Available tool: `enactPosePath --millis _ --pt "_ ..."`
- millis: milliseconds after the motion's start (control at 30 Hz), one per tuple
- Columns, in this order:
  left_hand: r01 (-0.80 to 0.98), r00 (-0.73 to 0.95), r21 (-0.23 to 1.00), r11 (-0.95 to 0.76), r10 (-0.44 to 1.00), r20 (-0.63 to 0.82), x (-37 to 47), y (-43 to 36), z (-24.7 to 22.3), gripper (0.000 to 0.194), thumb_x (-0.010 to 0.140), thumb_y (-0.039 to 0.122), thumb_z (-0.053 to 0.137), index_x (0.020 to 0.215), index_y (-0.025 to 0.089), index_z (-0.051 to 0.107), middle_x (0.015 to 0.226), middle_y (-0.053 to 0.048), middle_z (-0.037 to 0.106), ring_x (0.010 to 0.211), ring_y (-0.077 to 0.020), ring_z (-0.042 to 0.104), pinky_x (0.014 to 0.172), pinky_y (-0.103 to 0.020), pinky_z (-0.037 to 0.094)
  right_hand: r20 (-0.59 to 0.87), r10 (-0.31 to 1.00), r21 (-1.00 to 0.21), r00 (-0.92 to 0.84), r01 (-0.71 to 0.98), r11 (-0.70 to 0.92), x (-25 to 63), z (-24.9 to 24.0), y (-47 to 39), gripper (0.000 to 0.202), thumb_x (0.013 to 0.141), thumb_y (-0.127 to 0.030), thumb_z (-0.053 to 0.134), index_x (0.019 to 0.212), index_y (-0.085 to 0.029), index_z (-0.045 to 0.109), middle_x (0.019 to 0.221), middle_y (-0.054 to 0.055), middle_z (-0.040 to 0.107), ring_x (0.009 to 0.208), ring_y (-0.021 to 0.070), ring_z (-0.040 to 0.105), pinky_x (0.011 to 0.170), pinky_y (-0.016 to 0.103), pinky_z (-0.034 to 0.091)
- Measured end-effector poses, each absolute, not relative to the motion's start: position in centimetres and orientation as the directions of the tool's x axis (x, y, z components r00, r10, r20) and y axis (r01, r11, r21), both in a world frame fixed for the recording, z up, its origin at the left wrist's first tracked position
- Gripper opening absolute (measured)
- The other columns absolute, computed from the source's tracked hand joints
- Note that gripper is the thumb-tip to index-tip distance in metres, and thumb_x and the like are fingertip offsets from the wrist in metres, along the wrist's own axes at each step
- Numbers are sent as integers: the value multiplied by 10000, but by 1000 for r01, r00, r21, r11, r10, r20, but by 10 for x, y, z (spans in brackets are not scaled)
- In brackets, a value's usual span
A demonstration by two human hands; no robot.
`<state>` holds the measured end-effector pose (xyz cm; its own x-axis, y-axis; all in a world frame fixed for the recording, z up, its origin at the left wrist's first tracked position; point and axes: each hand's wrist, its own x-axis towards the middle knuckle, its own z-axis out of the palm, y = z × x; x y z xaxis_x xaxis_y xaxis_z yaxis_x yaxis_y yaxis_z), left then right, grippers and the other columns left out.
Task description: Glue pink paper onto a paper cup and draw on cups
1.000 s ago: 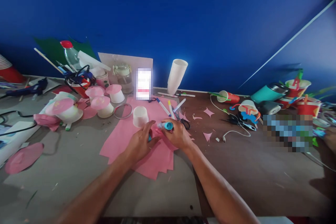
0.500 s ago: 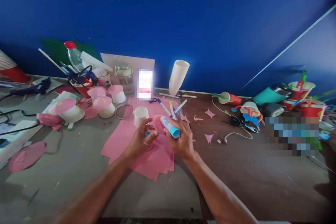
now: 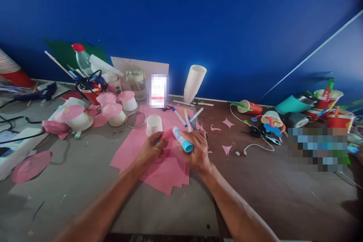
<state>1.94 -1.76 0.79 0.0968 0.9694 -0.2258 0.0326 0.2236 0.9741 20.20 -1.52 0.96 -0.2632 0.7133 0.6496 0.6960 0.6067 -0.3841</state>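
Note:
My right hand point(image 3: 197, 151) is closed around a blue-and-white glue stick point(image 3: 182, 139), its turquoise base tilted down toward me and its far end over a pink paper piece point(image 3: 169, 134). With its fingers closed, my left hand point(image 3: 151, 148) grips the near left side of that piece. A small blue thing point(image 3: 157, 142), perhaps the glue cap, shows at the left fingers, partly hidden. Beneath both hands lie stacked pink sheets point(image 3: 161, 181). A white paper cup point(image 3: 154, 124) stands just beyond my left hand.
White cups with pink paper tops point(image 3: 113, 113) stand at the left. A roll of tape point(image 3: 135, 120) and several markers point(image 3: 185, 117) lie near the sheets. Stacked white cups point(image 3: 195, 83) lean toward the wall. Pink scraps point(image 3: 227, 149) and a white cable point(image 3: 259, 145) lie to the right.
The glue stick has shifted slightly, its base moving a little down and left. My left fingers have closed in on the pink paper piece. The view has shifted slightly.

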Motion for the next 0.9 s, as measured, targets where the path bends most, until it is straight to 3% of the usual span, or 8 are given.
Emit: enactPosePath --millis 133,200,300,433,533,733,900 --pt "-53 111 969 240 966 -233 20 -18 11 561 769 534 725 1184 176 607 611 78 499 493 -86 466 482 -213 357 657 687 -372 -311 659 653 200 10 -17 219 925 -301 566 1102 -234 677 882 69 772 794 254 700 806 433 464" --pt "-122 160 959 256 959 -235 21 -19 12 591 782 554 730 1224 189 584 619 78 500 491 -80 458 486 -212 347 657 680 -371 -325 645 668 199 10 -18 217 919 -306 578 1102 -239 675 864 62 767 777 248 698 798 430 471" --pt "-169 252 947 274 941 -227 21 -19 12 441 790 563 739 956 184 589 593 79 471 479 -69 429 476 -209 319 726 623 -361 -292 609 706 197 10 -17 220 919 -288 591 1122 -238 658 857 52 767 751 240 695 768 423 479" --pt "-159 294 939 304 923 -249 20 -18 10 456 792 558 744 741 194 475 536 83 422 453 -59 378 461 -212 281 768 592 -376 -243 578 724 196 8 -15 219 913 -258 598 1125 -249 652 914 57 784 749 240 699 755 430 490" --pt "-161 273 938 305 928 -255 18 -17 6 452 802 563 731 728 191 484 527 71 448 457 -65 393 460 -211 283 734 652 -471 -190 550 690 197 7 -15 203 899 -280 604 1086 -248 676 898 57 783 771 248 708 769 435 512" --pt "-126 250 940 318 927 -280 16 -15 2 471 793 613 707 742 169 559 525 46 498 442 -69 407 441 -214 281 507 859 -830 80 316 460 204 8 -12 200 856 -334 653 1005 -213 708 919 60 770 735 206 694 656 319 542" --pt "-112 310 934 339 905 -291 16 -16 7 489 814 649 661 732 186 528 447 87 409 416 -67 375 450 -210 320 434 887 -895 156 190 404 206 11 -9 201 833 -342 680 963 -192 715 814 42 742 651 179 645 631 304 527"
